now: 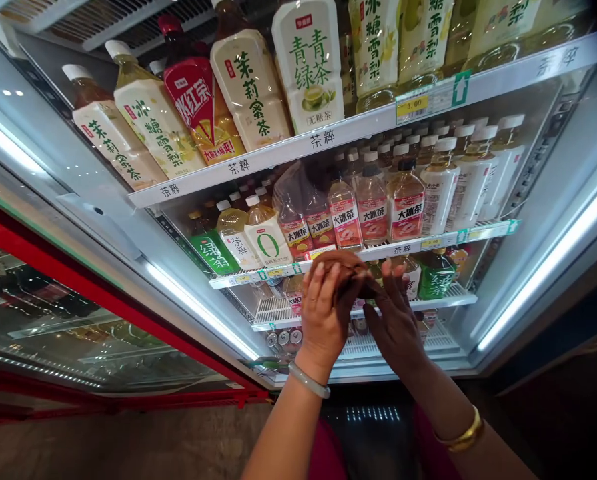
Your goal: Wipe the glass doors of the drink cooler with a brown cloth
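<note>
Both hands (358,307) gripping brown bottle (341,265), 大冰茶 labels (345,219)

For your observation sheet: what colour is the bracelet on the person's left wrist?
Pale, milky grey-white bracelet, clearest in the head view.

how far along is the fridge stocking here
Done: the top shelf and middle shelf look full, with tea bottles in rows. In hand: the left hand and right hand together hold a brown item in front of the middle shelf; what it is I cannot tell. Left: the lower wire shelf shows bare stretches, with a green bottle at its right.
</note>
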Motion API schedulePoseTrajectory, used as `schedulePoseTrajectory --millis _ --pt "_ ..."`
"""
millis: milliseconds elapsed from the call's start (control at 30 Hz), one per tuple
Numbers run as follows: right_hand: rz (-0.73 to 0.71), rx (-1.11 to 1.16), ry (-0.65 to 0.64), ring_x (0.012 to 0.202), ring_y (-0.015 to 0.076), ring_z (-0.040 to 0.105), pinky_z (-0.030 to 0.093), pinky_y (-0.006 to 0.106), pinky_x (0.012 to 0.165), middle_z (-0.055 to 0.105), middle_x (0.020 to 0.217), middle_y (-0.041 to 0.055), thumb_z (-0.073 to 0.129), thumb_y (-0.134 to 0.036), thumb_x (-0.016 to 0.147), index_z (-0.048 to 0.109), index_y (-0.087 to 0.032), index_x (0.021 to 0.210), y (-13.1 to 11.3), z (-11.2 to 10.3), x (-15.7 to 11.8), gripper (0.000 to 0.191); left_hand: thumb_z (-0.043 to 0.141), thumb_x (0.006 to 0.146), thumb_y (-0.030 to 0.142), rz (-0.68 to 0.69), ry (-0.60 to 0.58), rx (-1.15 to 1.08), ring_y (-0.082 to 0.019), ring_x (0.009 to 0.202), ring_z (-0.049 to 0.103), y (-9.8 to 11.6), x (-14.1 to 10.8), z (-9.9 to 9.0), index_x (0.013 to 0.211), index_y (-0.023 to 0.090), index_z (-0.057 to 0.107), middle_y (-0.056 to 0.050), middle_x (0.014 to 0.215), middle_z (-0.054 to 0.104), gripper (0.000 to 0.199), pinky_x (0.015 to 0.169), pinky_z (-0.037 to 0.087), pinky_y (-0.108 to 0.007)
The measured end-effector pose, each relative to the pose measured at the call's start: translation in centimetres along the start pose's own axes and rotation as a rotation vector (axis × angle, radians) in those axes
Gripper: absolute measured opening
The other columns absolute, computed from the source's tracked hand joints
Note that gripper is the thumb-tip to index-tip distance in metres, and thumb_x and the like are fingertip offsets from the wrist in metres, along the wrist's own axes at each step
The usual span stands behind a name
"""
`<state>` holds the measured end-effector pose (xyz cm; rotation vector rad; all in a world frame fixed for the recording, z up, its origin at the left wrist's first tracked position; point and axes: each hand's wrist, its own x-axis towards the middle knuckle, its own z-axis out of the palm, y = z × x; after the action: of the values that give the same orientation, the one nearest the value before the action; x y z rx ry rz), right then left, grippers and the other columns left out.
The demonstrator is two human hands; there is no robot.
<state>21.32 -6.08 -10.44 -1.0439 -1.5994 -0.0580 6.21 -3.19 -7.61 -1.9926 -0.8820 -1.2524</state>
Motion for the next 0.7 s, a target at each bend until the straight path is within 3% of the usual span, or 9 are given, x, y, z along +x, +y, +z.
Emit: schedulePoseTrajectory --millis 133,233,333,400,500,600,700 --pt "-0.063 -0.09 -0.05 0.163 0.0294 0.004 0.016 0.061 0.133 0.015 0.175 0.0001 0.05 -0.021 0.105 0.02 -0.038 0.167 -0.7 0.9 -0.1 0.071 0.059 0.098 0.009 -0.206 0.039 0.044 -0.03 0.163 0.021 1.1 -2.4 0.2 0.163 0.024 0.036 -0.015 0.168 0.039 0.071 0.131 0.029 -0.056" --pt "-0.074 -0.1 -0.048 0.163 0.0274 0.007 0.017 0.059 0.134 0.019 0.174 0.0019 0.047 -0.02 0.105 0.014 -0.033 0.168 -0.9 1.2 -0.1 0.073 0.058 0.099 0.014 -0.096 0.001 0.011 -0.031 0.164 0.018 0.8 -3.4 0.8 0.166 0.017 0.029 -0.018 0.169 0.035 0.072 0.132 0.029 -0.055" --pt "-0.085 -0.107 -0.041 0.163 0.0262 0.007 0.017 0.057 0.134 0.017 0.174 0.0006 0.049 -0.021 0.105 0.014 -0.034 0.168 -0.9 1.3 -0.1 0.073 0.063 0.097 0.017 0.035 -0.02 -0.017 -0.035 0.163 0.019 -0.8 -2.6 0.0 0.16 0.017 0.041 -0.02 0.166 0.039 0.067 0.131 0.028 -0.058" --pt "-0.096 -0.128 -0.028 0.163 0.0252 0.007 0.016 0.056 0.134 0.017 0.174 0.0001 0.05 -0.021 0.104 0.015 -0.034 0.168 -1.1 1.4 -0.1 0.074 0.064 0.096 0.016 -0.013 0.002 -0.035 -0.036 0.163 0.02 -1.5 -1.7 -0.6 0.158 0.021 0.046 -0.018 0.167 0.039 0.064 0.13 0.029 -0.059" --pt "-0.116 -0.149 0.013 0.163 0.0229 0.011 0.016 0.052 0.135 0.021 0.173 0.0029 0.049 -0.017 0.103 0.013 -0.031 0.168 -1.6 1.8 0.2 0.076 0.06 0.098 0.011 -0.097 0.032 -0.055 -0.031 0.163 0.023 -1.5 -1.5 -0.9 0.162 0.023 0.038 -0.016 0.167 0.041 0.069 0.13 0.034 -0.055" --pt "-0.187 -0.169 0.068 0.162 0.0203 0.014 0.012 0.048 0.136 0.03 0.17 0.0052 0.047 -0.014 0.102 0.015 -0.027 0.168 -1.5 2.5 1.0 0.075 0.059 0.098 0.01 -0.009 -0.007 -0.06 -0.026 0.162 0.026 -1.9 -2.5 -1.2 0.163 0.016 0.034 -0.018 0.159 0.052 0.07 0.13 0.036 -0.047" --pt "-0.279 -0.26 0.102 0.163 0.0189 0.012 0.002 0.051 0.136 0.044 0.164 0.0052 0.05 -0.019 0.102 0.023 -0.029 0.167 -0.5 3.8 1.6 0.071 0.06 0.098 0.01 0.003 -0.034 -0.042 -0.03 0.161 0.028 -3.2 -3.2 -2.1 0.155 0.018 0.047 -0.018 0.155 0.056 0.059 0.129 0.035 -0.052"
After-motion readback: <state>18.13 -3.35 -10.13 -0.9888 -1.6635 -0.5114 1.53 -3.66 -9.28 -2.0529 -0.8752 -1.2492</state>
